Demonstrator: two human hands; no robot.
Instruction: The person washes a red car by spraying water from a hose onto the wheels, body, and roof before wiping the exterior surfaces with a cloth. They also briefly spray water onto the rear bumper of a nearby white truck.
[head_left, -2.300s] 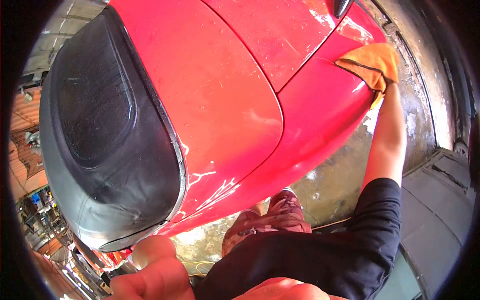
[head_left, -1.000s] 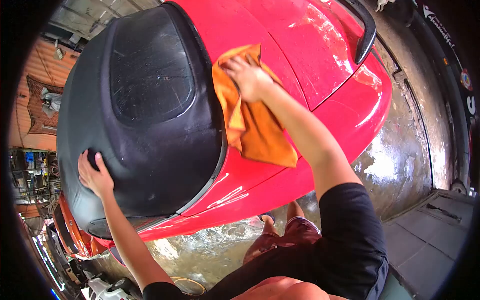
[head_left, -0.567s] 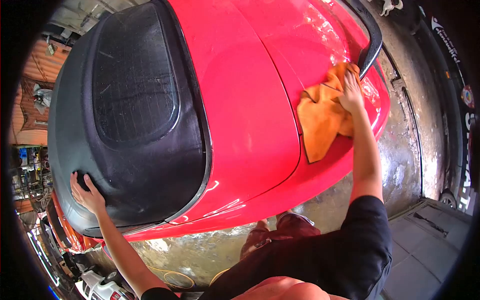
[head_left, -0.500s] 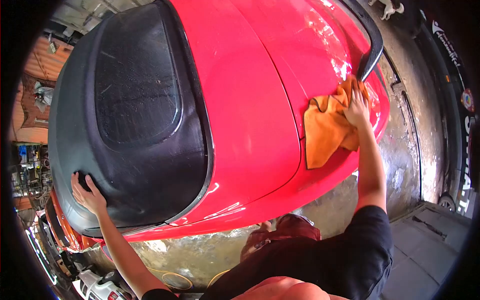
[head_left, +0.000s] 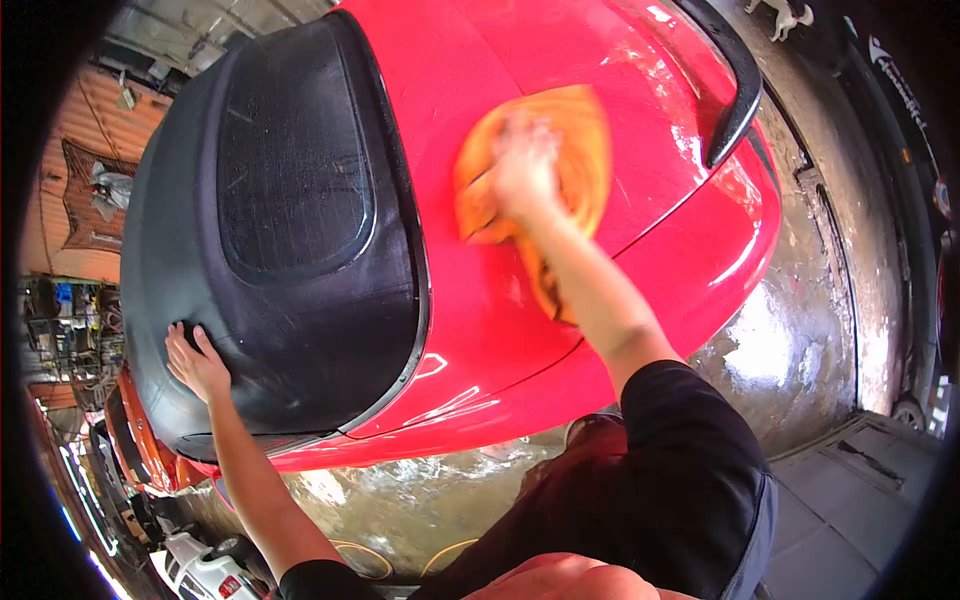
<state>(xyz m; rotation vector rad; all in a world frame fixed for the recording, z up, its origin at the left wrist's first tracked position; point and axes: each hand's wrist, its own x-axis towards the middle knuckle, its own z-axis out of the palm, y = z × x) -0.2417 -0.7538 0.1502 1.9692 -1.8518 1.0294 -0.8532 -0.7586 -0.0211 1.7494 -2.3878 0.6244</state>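
An orange cloth (head_left: 580, 150) lies bunched and spread on the glossy red car body (head_left: 480, 330), smeared by motion. My right hand (head_left: 527, 170) presses on the cloth from above, its fingers blurred. To the left, my left hand (head_left: 200, 362) rests on the car's black soft top (head_left: 300, 350), fingers stretched out and thumb apart, with nothing in it. Between the two hands is the dark rear window (head_left: 290, 170) set into the soft top.
A black-edged spoiler (head_left: 738, 100) rises from the car's tail at right. Below runs a wet concrete floor (head_left: 760, 340) with a yellow hose (head_left: 365, 560). A dark vehicle (head_left: 905, 200) stands at far right, a white one (head_left: 205, 570) at lower left. A dog (head_left: 780, 15) is at top right.
My right hand has swept the orange cloth left from beside the spoiler to the middle of the red panel. My left hand stays on the soft top; the view has shifted slightly.
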